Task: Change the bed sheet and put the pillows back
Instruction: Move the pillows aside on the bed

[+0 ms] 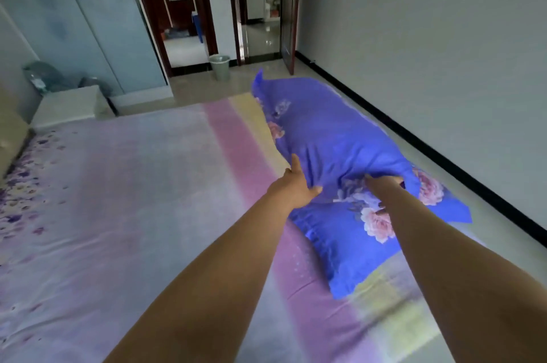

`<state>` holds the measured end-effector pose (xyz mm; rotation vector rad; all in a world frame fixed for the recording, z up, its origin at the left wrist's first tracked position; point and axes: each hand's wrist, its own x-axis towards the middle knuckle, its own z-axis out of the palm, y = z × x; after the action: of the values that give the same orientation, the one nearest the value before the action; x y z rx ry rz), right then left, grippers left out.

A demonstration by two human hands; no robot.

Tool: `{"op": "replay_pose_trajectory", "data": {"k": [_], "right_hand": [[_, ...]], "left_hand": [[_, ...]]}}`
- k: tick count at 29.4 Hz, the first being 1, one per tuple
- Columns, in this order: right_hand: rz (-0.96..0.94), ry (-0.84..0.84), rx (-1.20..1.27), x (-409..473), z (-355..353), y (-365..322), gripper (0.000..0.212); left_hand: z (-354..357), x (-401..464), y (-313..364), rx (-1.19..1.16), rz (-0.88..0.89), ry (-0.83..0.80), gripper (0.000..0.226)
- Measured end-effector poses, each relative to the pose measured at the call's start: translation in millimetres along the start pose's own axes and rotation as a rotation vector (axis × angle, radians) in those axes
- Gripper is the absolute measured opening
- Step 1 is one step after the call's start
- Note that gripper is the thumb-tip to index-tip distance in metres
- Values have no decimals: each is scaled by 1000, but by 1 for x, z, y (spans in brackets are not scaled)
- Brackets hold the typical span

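A pale sheet (124,191) with purple flowers and pink and yellow stripes covers the bed. Two blue pillows with pink roses lie at the bed's right edge. The upper pillow (328,132) rests partly on the lower pillow (349,247). My left hand (297,183) grips the upper pillow's near left side, thumb out. My right hand (381,182) grips the same pillow's near right end, fingers buried in the fabric.
A white nightstand (68,105) stands beside the bed at the far left, with a pale wardrobe (88,16) behind it. A green waste bin (220,66) sits by the open doorways. A strip of floor (414,155) runs along the right wall.
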<state>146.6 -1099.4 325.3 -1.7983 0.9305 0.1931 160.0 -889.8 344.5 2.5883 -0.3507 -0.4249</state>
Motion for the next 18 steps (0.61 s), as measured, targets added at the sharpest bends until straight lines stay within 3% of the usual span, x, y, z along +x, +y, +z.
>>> {"op": "replay_pose_trajectory", "data": {"k": [2,6,10,18], "right_hand": [[-74,52,-204,1,12,12,65],[-246,-234,-477,-24,92,36,51],[-369,-498,-745,-77,201,48,40],[-646,-819,-868,-228,389,92,34]], "left_hand": [[18,-3,-12,49,9,-184,89],[38,-31,-55,-110,-21,-267,64],[40,-79,-148,-184,-287,-116,56],[21,-245,-338,-481,-722,316,25]]}}
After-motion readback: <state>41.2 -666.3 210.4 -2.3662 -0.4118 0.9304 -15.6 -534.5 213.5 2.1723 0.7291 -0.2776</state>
